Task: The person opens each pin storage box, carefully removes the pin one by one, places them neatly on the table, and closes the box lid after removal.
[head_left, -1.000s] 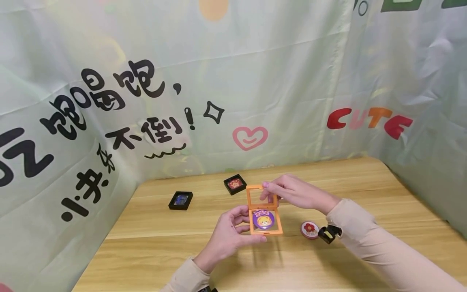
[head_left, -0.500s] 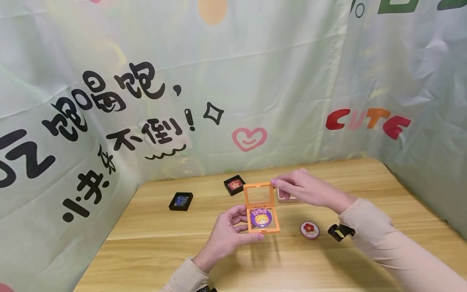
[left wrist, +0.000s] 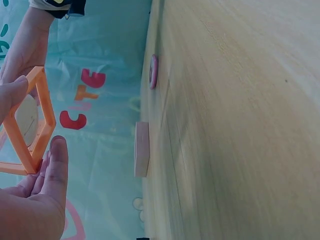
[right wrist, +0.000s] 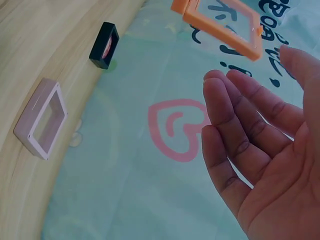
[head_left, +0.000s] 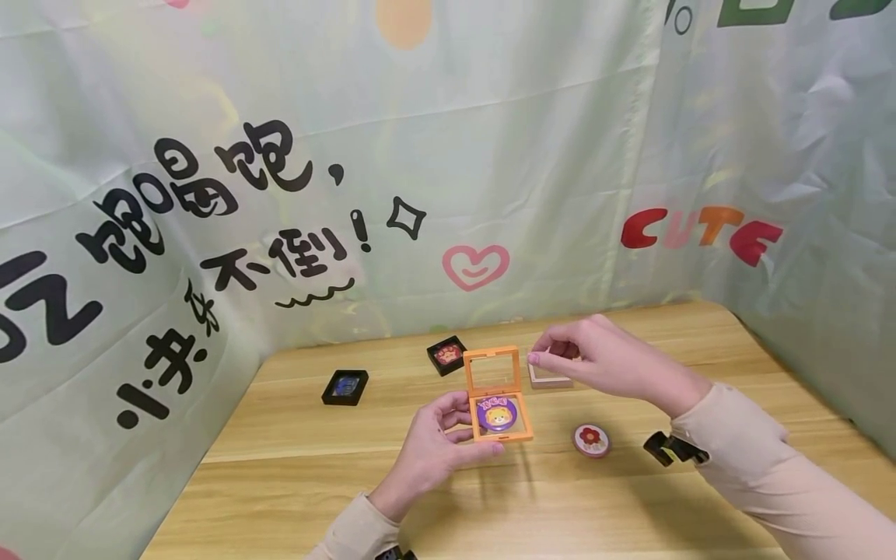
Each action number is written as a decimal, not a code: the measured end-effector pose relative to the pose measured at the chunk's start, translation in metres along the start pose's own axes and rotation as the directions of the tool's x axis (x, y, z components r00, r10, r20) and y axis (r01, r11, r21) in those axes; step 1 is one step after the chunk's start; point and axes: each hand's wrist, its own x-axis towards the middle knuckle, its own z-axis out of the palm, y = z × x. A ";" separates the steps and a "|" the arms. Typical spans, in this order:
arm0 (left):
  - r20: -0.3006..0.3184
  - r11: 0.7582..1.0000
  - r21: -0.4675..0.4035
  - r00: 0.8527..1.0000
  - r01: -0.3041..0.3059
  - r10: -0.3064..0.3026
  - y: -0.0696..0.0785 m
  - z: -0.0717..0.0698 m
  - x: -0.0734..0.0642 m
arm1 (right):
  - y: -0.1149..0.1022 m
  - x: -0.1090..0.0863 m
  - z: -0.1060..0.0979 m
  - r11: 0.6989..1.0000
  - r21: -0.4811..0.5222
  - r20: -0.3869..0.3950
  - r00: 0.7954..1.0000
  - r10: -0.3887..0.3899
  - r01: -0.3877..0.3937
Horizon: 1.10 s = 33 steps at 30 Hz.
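Badge [head_left: 497,415] in case [head_left: 505,439] — second badge [head_left: 592,441] on table [head_left: 294,459], to the right.

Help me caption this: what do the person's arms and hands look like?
The left hand and right hand are gloveless. The left sleeve and right sleeve are pale beige, reaching the wrists. A yellow-marked black device sits at the right wrist; part of a second black device shows at the left.

Orange square case [head_left: 494,391], see-through, hinged open, lid [head_left: 517,365] tilted up; left hand [head_left: 435,439] holds it above the worktop [head_left: 294,482]. Round purple badge [head_left: 497,414], yellow animal face, pink lettering, lies in the case's lower half.
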 end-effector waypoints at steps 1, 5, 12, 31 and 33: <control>-0.001 1.000 0.001 1.000 0.001 -0.001 0.000 0.000 0.000 | -0.002 0.000 0.000 1.000 -0.004 0.001 1.000 -0.007 0.007; -0.004 1.000 0.007 1.000 -0.006 0.006 0.000 0.000 0.001 | -0.008 -0.002 0.003 0.999 -0.014 0.018 0.999 -0.047 0.048; -0.009 1.000 0.017 1.000 -0.008 0.008 -0.002 -0.001 0.002 | -0.022 0.000 0.009 0.991 -0.070 0.043 0.993 -0.112 0.115; -0.012 0.999 0.022 0.999 -0.032 0.032 -0.003 0.002 0.004 | -0.042 0.007 0.038 0.982 -0.156 0.086 0.992 -0.092 0.105; -0.011 0.999 0.019 0.999 -0.034 0.035 -0.003 0.002 0.004 | -0.044 0.007 0.041 0.980 -0.175 0.088 0.993 -0.081 0.095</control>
